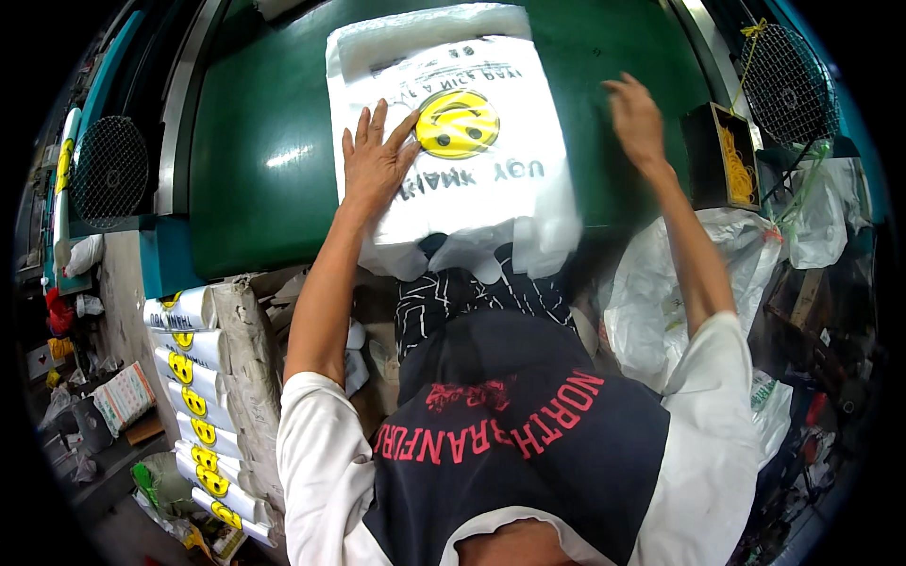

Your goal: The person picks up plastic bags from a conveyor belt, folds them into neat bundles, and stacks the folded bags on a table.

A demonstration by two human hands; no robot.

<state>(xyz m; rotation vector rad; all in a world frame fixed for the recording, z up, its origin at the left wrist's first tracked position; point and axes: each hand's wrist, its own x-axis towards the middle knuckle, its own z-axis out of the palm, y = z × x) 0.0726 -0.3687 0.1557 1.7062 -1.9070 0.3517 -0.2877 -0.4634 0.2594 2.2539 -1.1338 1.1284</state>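
Observation:
A stack of white plastic bags [510, 203] with a yellow smiley face and dark print lies on the green work surface. Its lower end hangs over the near edge, toward my lap. My left hand [379, 156] rests flat on the left part of the stack, fingers spread, beside the smiley. To the right of the bags, my right hand [636, 121] is over the green surface, slightly blurred, with nothing visible in it. Its fingers are loosely stretched and apart.
Folded bundles of smiley bags [203, 401] are lined up at the lower left. A dark box [708, 156] with yellow ties stands by the surface's right edge. Mesh fan guards [111, 172] flank both sides. A large translucent plastic bag [651, 292] hangs at the right.

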